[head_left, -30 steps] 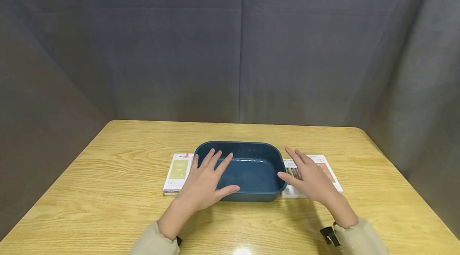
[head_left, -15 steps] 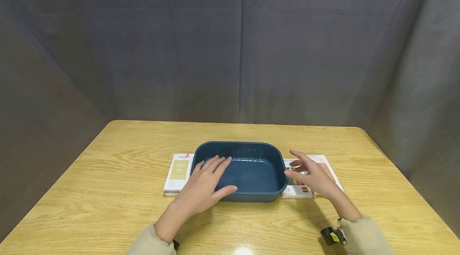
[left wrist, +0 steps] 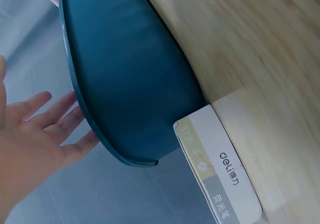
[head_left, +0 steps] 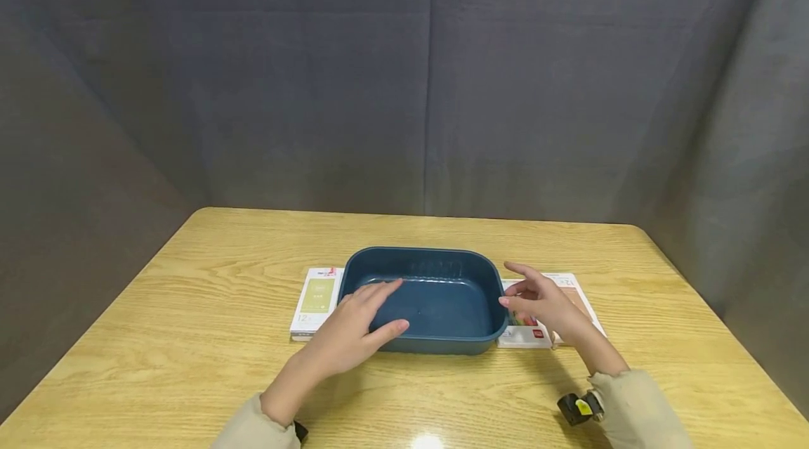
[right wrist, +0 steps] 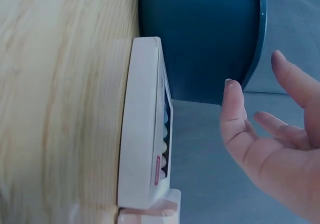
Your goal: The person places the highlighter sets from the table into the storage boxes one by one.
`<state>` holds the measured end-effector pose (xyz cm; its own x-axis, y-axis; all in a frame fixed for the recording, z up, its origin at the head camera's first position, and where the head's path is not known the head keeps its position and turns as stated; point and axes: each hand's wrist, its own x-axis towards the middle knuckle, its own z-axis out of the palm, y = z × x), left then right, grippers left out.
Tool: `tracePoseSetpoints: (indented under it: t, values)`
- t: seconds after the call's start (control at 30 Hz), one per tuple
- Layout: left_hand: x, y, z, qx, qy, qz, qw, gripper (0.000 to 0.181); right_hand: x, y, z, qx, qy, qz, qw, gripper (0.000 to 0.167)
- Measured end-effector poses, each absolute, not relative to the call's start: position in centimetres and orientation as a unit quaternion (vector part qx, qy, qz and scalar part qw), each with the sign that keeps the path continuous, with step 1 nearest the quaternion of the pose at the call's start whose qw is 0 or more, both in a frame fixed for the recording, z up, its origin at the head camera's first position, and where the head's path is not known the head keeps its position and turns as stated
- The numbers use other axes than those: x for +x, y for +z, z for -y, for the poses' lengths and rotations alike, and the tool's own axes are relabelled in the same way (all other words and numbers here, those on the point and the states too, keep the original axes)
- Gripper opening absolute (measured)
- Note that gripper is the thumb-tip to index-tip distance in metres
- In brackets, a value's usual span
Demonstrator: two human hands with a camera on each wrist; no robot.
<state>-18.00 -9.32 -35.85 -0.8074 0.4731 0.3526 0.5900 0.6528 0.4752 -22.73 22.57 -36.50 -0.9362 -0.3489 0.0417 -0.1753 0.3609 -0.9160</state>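
Note:
A dark blue rectangular tub (head_left: pixel 436 345) sits mid-table; its inside looks bare where visible. The left hand (head_left: pixel 346 328) hovers over its left end, fingers extended and thumb apart; in the left wrist view that hand (left wrist: pixel 37 134) has its fingertips by the tub's rim (left wrist: pixel 82 106). By the right rim is the right hand (head_left: pixel 551 308), fingers bent loosely, nothing held. In the right wrist view its thumb and fingers (right wrist: pixel 232 108) are apart near the tub (right wrist: pixel 200 43); whether they touch it cannot be told. A white box with coloured contents (head_left: pixel 524 338) lies under that hand.
Left of the tub lies a white box with a yellow-green panel (head_left: pixel 318 296), close against it. Another white box (head_left: pixel 584 301) lies beyond the right hand. The wooden table (head_left: pixel 189 365) is backed by grey cloth (head_left: pixel 316 119).
Both hands have shifted slightly. The left hand's spread fingers have drawn closer together and tilted; the right hand's fingers, formerly straighter, have bent. The tub shows almost no movement.

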Motion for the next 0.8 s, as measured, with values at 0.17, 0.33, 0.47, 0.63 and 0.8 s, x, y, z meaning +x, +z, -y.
tracePoseSetpoints:
  t: [0.17, 0.33, 0.47, 0.63, 0.8]
  values:
    - [-18.1, -35.7, 9.6, -0.289, -0.311, 0.899, 0.106, 0.059, -22.9, -36.6, -22.6, -0.155, -0.554, -0.813, 0.089, 0.068]
    - [-18.2, -35.7, 9.9, -0.284, -0.314, 0.898, 0.116, 0.056, -23.1, -37.0, -22.8, -0.18, -0.572, -0.794, 0.099, 0.069]
    - [-18.4, -35.6, 10.1, -0.283, -0.316, 0.899, 0.113, 0.054, -23.2, -37.1, -22.8, -0.169, -0.581, -0.788, 0.111, 0.072]
    - [-18.3, -35.4, 10.4, -0.277, -0.315, 0.901, 0.115, 0.053, -23.5, -37.0, -22.6, -0.142, -0.588, -0.786, 0.129, 0.072]
    - [-18.3, -35.3, 10.6, -0.275, -0.318, 0.9, 0.116, 0.054, -23.6, -36.9, -22.4, -0.134, -0.591, -0.784, 0.134, 0.069]
